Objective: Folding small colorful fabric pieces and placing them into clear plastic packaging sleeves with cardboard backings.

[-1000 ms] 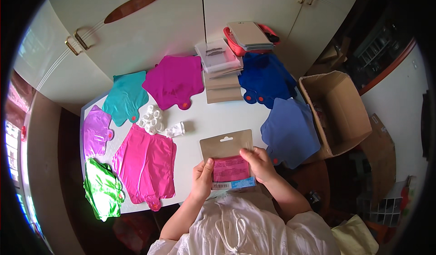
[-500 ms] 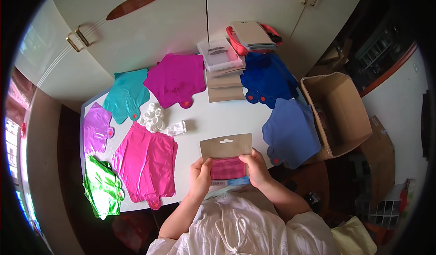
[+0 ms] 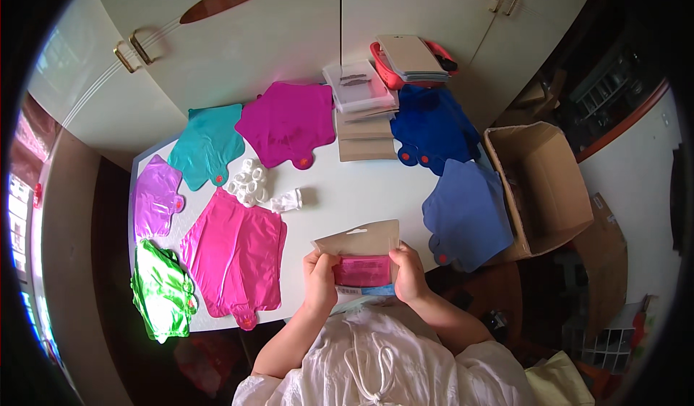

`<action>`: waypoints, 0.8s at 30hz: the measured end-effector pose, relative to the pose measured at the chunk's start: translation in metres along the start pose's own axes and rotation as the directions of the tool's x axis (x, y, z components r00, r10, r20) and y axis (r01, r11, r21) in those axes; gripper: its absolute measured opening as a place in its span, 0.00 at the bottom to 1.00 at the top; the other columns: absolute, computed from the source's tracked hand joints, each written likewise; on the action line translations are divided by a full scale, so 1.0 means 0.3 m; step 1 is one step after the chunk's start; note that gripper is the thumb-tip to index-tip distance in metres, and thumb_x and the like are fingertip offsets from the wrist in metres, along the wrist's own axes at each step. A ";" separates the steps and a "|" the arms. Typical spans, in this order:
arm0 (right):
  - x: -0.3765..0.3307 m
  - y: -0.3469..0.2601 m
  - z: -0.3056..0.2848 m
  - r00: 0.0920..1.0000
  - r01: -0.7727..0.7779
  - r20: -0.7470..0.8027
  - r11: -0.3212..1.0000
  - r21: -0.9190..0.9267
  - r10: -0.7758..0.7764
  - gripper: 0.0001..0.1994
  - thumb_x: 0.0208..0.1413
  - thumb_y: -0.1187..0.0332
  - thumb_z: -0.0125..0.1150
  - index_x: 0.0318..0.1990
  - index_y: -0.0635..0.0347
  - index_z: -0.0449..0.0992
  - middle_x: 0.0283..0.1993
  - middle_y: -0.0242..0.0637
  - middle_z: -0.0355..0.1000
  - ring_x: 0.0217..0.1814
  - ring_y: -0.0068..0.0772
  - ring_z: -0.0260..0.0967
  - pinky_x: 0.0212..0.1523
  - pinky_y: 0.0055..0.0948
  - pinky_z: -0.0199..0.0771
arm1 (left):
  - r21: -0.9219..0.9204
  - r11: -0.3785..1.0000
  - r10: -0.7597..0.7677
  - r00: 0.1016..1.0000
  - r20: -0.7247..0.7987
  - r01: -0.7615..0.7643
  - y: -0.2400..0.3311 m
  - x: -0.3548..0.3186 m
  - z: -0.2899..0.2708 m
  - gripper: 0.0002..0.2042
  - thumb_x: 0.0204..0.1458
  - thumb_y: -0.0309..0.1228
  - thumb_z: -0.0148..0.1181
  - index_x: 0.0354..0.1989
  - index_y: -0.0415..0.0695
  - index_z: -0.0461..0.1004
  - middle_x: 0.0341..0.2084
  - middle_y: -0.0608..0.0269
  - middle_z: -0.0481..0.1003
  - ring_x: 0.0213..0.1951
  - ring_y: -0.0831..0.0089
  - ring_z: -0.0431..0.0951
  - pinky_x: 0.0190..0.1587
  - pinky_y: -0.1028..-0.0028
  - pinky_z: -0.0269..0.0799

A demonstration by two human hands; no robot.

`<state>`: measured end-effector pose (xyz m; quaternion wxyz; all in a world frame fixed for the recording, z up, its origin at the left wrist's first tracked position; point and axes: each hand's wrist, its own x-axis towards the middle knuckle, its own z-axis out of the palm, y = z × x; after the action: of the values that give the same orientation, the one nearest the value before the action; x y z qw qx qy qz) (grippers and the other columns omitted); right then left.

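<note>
Tabletop [image 3: 361,189]: both hands hold packet [image 3: 359,250] seemingly upright.

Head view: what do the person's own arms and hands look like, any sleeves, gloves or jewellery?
Both forearms come up from the lower edge bare. The left hand and right hand wear no gloves; no rings or watch show. Loose white garment with short sleeves and a white drawstring.

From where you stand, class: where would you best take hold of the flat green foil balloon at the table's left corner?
Grip the green foil balloon by its near edge, coming from the left: it lies flat and crumpled, overhanging the table corner, so a hand could pinch under it.
</note>
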<state>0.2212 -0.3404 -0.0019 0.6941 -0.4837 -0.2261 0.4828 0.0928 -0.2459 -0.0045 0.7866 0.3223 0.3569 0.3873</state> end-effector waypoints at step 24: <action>0.059 -0.077 -0.144 0.985 0.122 0.171 0.778 -0.616 -0.020 0.16 0.45 0.82 0.50 0.45 0.71 0.67 0.28 0.32 0.72 0.29 0.12 0.66 0.29 0.17 0.68 | 0.352 0.934 -0.040 0.965 0.258 -0.055 0.024 0.010 -0.043 0.12 0.62 0.29 0.41 0.44 0.35 0.69 0.30 0.70 0.70 0.32 0.84 0.63 0.37 0.81 0.61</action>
<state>0.2730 -0.3456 -0.0026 0.4928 -0.6382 -0.4444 0.3902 0.0810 -0.2369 -0.0066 0.7536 0.5092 0.3132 0.2734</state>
